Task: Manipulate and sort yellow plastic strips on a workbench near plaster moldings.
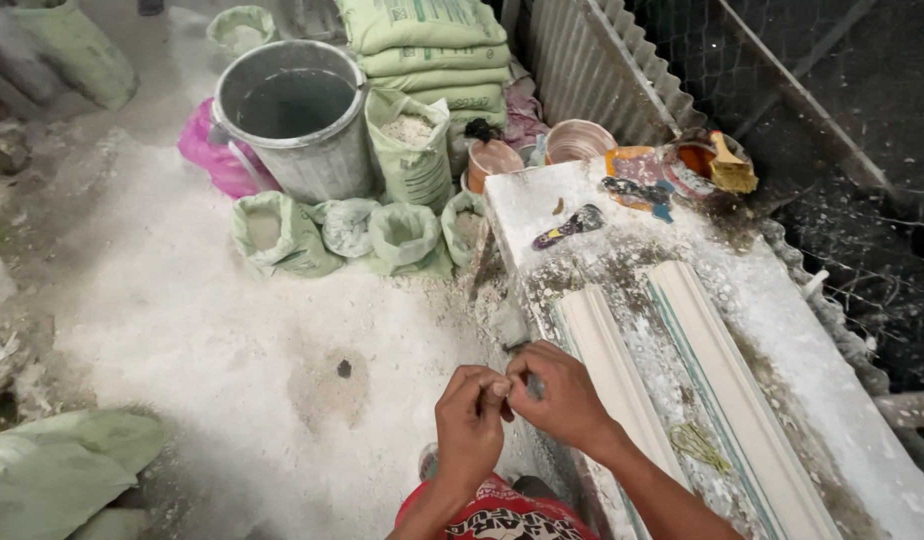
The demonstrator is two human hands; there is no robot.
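Meeting fingertip-to-fingertip, left hand, right hand

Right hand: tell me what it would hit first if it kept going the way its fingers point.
The right hand points left, fingertips already against the left hand, so that comes first. Whether something small is pinched between them is unclear.

My left hand and right hand are bare: no gloves, rings, watch or wristbands. Both forearms are uncovered up to the lower edge of the view, with no sleeve visible on either one. Below my wrists, my garment shows as red fabric carrying a black-and-white printed pattern. Only a small part of it is in view, so its cut cannot be determined.
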